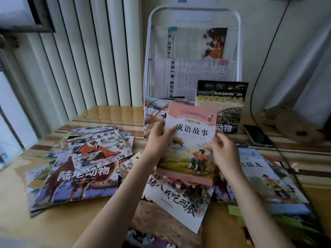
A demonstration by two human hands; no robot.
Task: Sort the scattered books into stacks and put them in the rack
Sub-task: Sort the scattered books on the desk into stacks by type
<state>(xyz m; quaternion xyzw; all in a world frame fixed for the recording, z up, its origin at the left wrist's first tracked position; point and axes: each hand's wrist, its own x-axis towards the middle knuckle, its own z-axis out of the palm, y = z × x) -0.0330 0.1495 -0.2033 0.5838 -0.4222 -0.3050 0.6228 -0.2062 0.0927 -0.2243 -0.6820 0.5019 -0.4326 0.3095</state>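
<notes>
Fingers of the left hand (159, 138) curl round the left edge of the pink-bordered book (189, 142), thumb lying on its cover, while the right hand (223, 151) pinches its right edge. Held between both hands above the scattered books (84, 169) on the table (107, 115), it faces the camera, long axis running away toward the white rack (193, 51), top edge tilted slightly right.

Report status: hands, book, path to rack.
Left hand and right hand grip pink-bordered book, lifted. Rack behind; two books lean against its front.
</notes>
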